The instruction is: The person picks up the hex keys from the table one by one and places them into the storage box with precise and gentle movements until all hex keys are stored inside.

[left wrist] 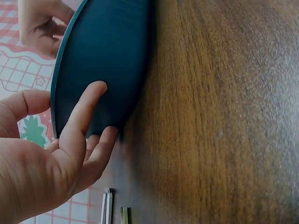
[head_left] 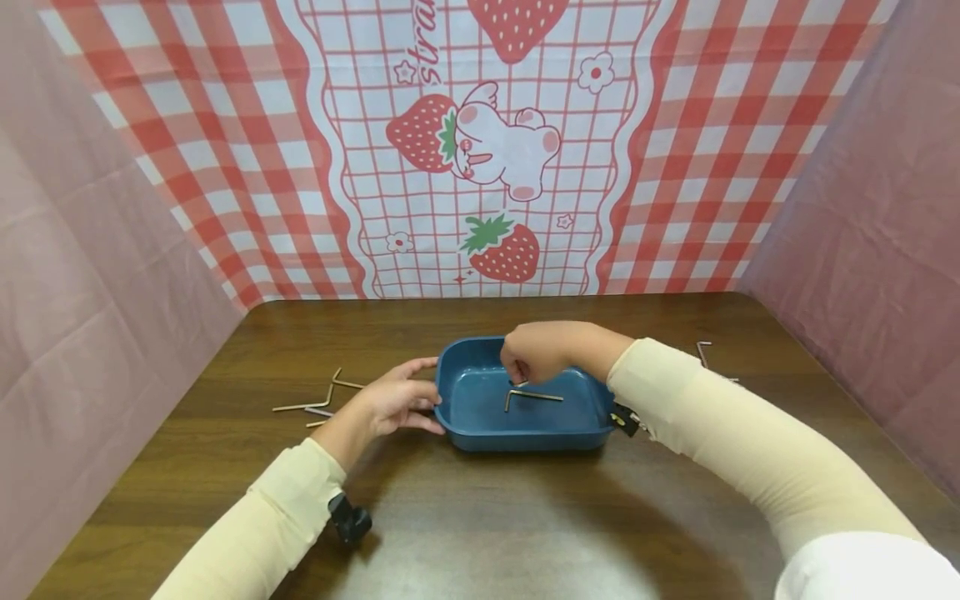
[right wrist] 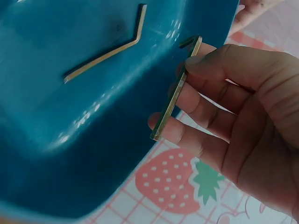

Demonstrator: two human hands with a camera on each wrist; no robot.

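Note:
A blue plastic tray (head_left: 525,442) stands on the table. My left hand (head_left: 401,400) holds its left end, with fingers at the rim and others spread on the outer wall (left wrist: 79,112). Over the tray, my right hand (head_left: 543,354) pinches a brass-coloured hex key (right wrist: 175,95) between thumb and fingers. That key's short bent end is uppermost in the right wrist view. Another brass hex key (head_left: 536,395) lies on the tray floor below it, seen also as an L-shaped key (right wrist: 105,58) in the right wrist view.
Several hex keys (head_left: 303,407) lie on the wooden table (head_left: 480,517) left of the tray, close to my left forearm. More hex keys (head_left: 702,354) lie to the right, beyond my right sleeve. A patterned cloth (head_left: 487,208) hangs behind the table.

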